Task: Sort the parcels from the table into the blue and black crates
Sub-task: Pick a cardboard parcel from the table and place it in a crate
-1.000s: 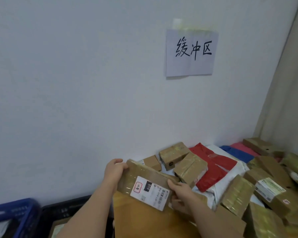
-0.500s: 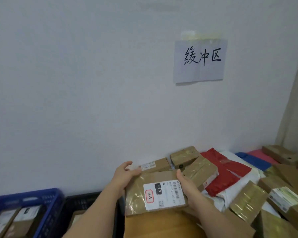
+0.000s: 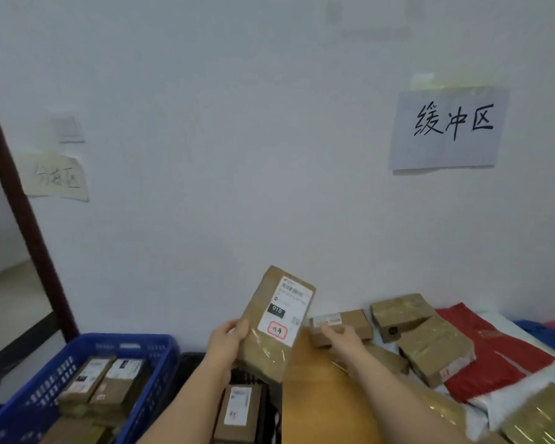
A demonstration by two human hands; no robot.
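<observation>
Flat taped box (image 3: 276, 325) pinched by its lower edge in left hand (image 3: 226, 342), tilted up right above the black crate (image 3: 194, 358). Looks light, stiff, tape probably slick. Right hand (image 3: 342, 338) curling round a small box (image 3: 342, 326) just ahead.

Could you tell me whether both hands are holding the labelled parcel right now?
No, only the left hand grips the labelled parcel; the right hand rests on a small box.

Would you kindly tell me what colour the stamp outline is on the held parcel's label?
Red, on the parcel in the head view.
</observation>
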